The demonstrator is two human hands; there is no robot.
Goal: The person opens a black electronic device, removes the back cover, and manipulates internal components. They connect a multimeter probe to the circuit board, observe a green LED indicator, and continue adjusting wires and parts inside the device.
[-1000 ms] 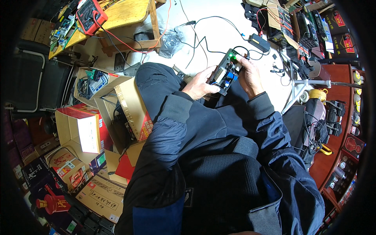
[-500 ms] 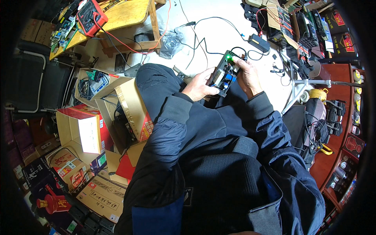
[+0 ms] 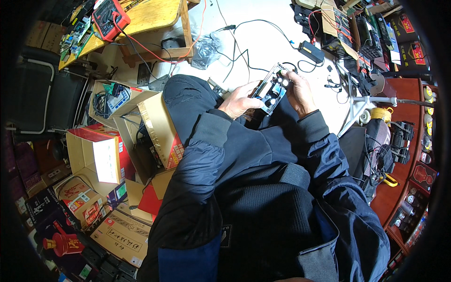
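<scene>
Above my lap I hold an opened electronic device (image 3: 271,92), a long narrow case with a circuit board and components inside. My left hand (image 3: 238,101) is closed around its left, near side, thumb lying toward the lower end. My right hand (image 3: 300,95) grips the far right end, with the thumb near the top of the board. Bright light glints off the components, and small parts are too washed out to make out. A black cable loops close to the far end of the device, but whether it plugs in is hidden.
A black power adapter (image 3: 310,51) with cables lies on the white floor ahead. At upper left, a red multimeter (image 3: 110,19) rests on a wooden bench (image 3: 155,19). Open cardboard boxes (image 3: 155,127) crowd my left; a metal stand (image 3: 371,99) and red shelf (image 3: 404,141) stand right.
The device has tilted in my hands, so its inside now faces up more and shines brightly. The green light seen before at its far end no longer shows.
</scene>
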